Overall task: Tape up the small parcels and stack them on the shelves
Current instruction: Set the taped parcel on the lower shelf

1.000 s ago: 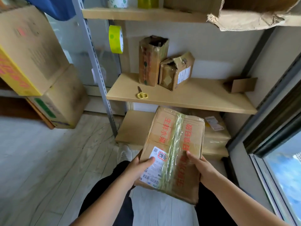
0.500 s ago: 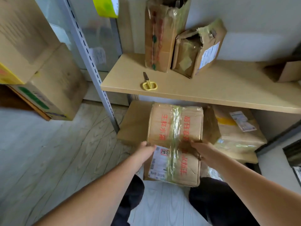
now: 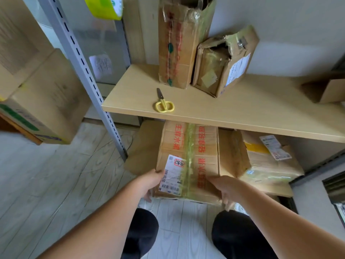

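While both hands grip its near corners (fingers curled beneath), the taped parcel [image 3: 188, 161] lies flat, long axis pointing under the shelf [image 3: 242, 116].

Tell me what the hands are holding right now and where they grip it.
Both hands hold the taped cardboard parcel at its near end: the left hand grips the near-left corner, the right hand the near-right corner.

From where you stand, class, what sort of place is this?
Probably a home storage or parcel-packing corner: taped cardboard parcels on wooden shelves, yellow scissors, and stacked cartons.
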Demonstrator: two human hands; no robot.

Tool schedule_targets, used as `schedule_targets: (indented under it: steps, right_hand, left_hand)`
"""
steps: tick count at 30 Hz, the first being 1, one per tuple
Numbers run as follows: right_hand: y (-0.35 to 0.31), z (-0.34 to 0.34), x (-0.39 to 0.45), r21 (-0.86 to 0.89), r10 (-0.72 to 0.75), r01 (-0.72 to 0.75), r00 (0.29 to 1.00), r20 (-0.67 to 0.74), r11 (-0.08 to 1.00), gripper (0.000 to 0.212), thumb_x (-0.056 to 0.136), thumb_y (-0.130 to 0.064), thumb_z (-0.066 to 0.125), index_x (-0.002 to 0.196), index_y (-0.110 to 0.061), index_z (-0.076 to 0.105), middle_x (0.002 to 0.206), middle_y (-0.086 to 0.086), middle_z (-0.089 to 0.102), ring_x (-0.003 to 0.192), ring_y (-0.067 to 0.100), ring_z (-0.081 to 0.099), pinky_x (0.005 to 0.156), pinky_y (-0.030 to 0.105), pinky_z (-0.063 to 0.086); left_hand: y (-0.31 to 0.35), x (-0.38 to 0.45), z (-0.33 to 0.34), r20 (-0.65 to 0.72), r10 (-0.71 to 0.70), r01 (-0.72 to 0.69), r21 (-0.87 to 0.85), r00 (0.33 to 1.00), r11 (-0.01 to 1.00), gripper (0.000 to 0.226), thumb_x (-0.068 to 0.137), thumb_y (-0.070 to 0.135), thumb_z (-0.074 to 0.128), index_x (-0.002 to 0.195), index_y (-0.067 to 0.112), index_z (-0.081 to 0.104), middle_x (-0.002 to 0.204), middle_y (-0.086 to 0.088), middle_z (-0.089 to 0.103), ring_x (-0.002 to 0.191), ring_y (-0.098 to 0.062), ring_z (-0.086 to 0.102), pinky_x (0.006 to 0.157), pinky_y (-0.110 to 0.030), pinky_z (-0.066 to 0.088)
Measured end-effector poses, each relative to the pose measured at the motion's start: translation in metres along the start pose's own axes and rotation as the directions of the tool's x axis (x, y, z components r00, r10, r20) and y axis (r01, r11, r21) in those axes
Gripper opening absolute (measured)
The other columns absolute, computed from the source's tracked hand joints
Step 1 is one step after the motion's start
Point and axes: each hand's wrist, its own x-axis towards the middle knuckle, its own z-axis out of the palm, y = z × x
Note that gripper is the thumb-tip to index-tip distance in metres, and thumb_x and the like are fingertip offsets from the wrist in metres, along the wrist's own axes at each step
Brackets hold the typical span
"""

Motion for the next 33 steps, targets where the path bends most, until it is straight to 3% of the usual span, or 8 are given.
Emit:
schedule_targets:
  steps: [3,6,11,14,17,21,30,33]
  right_hand:
    - [0.017,0.006,0.006,0.115,0.1,-0.111,0.989,0.105,0.987,0.058,0.095,-0.05,0.056,0.13,-0.006,0.045,0.127,0.019,0.054,0.12,0.04,0.055,0.088,0.053,0.056]
    - [0.022,0.0,0.019,0.175,-0.01,0.009,1.0,0.007,0.984,0.052,0.093,-0.049,0.06,0.124,-0.007,0.052,0.12,0.016,0.059,0.102,0.033,0.065,0.072,0.042,0.062]
    - [0.016,-0.019,0.024,0.162,-0.101,0.122,0.986,-0.133,0.979,0.048,0.098,-0.051,0.051,0.11,-0.006,0.057,0.105,0.017,0.065,0.074,0.024,0.064,0.066,0.031,0.061]
    - [0.018,-0.028,0.029,0.233,-0.077,0.125,0.976,-0.205,0.965,0.044,0.098,-0.052,0.051,0.098,-0.008,0.054,0.095,0.015,0.066,0.073,0.026,0.068,0.077,0.037,0.062]
    - [0.023,-0.043,0.038,0.253,-0.126,0.217,0.935,-0.331,0.943,0.034,0.097,-0.048,0.054,0.096,-0.013,0.055,0.087,0.011,0.064,0.091,0.033,0.072,0.085,0.045,0.06]
    - [0.027,-0.068,0.046,0.235,-0.164,0.281,0.893,-0.418,0.93,0.034,0.101,-0.04,0.051,0.123,-0.015,0.058,0.086,0.009,0.061,0.083,0.026,0.066,0.087,0.044,0.059]
    - [0.028,-0.082,0.052,0.134,-0.248,0.339,0.86,-0.446,0.931,0.042,0.105,-0.033,0.04,0.142,-0.016,0.05,0.1,0.013,0.066,0.098,0.035,0.069,0.088,0.052,0.057]
    - [0.026,-0.084,0.051,0.136,-0.247,0.339,0.859,-0.449,0.931,0.04,0.105,-0.032,0.039,0.142,-0.018,0.05,0.106,0.014,0.066,0.096,0.034,0.068,0.09,0.051,0.056]
  left_hand:
    - [-0.007,0.003,0.012,0.019,-0.057,0.058,-0.082,0.998,0.995,0.054,0.1,0.052,0.044,0.139,0.014,0.043,0.131,-0.014,0.059,0.114,-0.036,0.061,0.063,-0.048,0.062]
    - [0.001,0.001,0.014,-0.11,0.096,-0.108,-0.109,0.989,0.988,0.043,0.1,0.043,0.053,0.131,0.015,0.046,0.122,-0.006,0.06,0.105,-0.025,0.061,0.077,-0.04,0.06]
    - [0.023,0.0,0.023,-0.235,0.237,-0.272,-0.126,0.943,0.954,0.023,0.099,0.036,0.058,0.117,0.023,0.054,0.115,-0.002,0.063,0.081,-0.018,0.055,0.066,-0.026,0.046]
    - [0.038,0.001,0.035,-0.236,0.327,-0.37,-0.169,0.915,0.914,0.014,0.101,0.027,0.057,0.114,0.025,0.056,0.116,0.001,0.064,0.095,-0.015,0.058,0.086,-0.028,0.049]
    - [0.05,0.006,0.053,-0.178,0.338,-0.37,-0.189,0.924,0.91,0.022,0.102,0.024,0.055,0.124,0.024,0.055,0.118,0.006,0.062,0.105,-0.015,0.058,0.101,-0.033,0.048]
    - [0.063,0.012,0.079,-0.126,0.306,-0.326,-0.195,0.944,0.925,0.047,0.101,0.032,0.057,0.145,0.02,0.044,0.141,0.004,0.055,0.126,-0.018,0.054,0.111,-0.039,0.042]
    - [0.078,0.014,0.093,-0.176,0.284,-0.32,-0.228,0.942,0.92,0.055,0.103,0.034,0.049,0.154,0.025,0.03,0.15,0.001,0.045,0.131,-0.02,0.049,0.114,-0.04,0.039]
    - [0.08,0.011,0.093,-0.182,0.315,-0.349,-0.196,0.931,0.917,0.043,0.105,0.022,0.046,0.148,0.022,0.041,0.128,0.005,0.054,0.111,-0.017,0.054,0.106,-0.033,0.043]
